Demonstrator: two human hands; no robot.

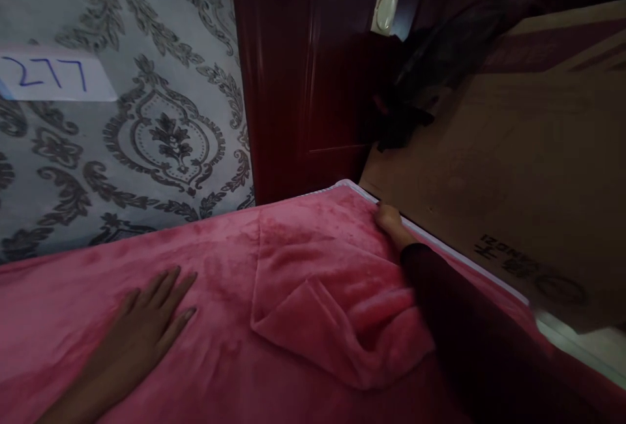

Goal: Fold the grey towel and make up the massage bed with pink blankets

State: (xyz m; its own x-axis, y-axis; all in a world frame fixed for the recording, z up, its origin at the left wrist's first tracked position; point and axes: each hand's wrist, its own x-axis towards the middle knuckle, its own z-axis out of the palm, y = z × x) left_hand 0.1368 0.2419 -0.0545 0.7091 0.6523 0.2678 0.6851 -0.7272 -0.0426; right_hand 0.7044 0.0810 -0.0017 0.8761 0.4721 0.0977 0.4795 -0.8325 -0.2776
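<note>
A pink fleece blanket covers the bed and fills the lower part of the view. My left hand lies flat on it at the lower left, fingers stretched out and apart, holding nothing. My right hand, in a dark sleeve, reaches to the blanket's far right edge next to a white mattress border. Its fingers curl over the blanket's edge there, and most of them are hidden. A loose fold of the blanket bunches just left of my right forearm.
A grey patterned wallpaper wall with a note reading 277 stands behind the bed. A dark red door is at the back middle. Large cardboard boxes stand close against the bed's right side, with dark cloth on top.
</note>
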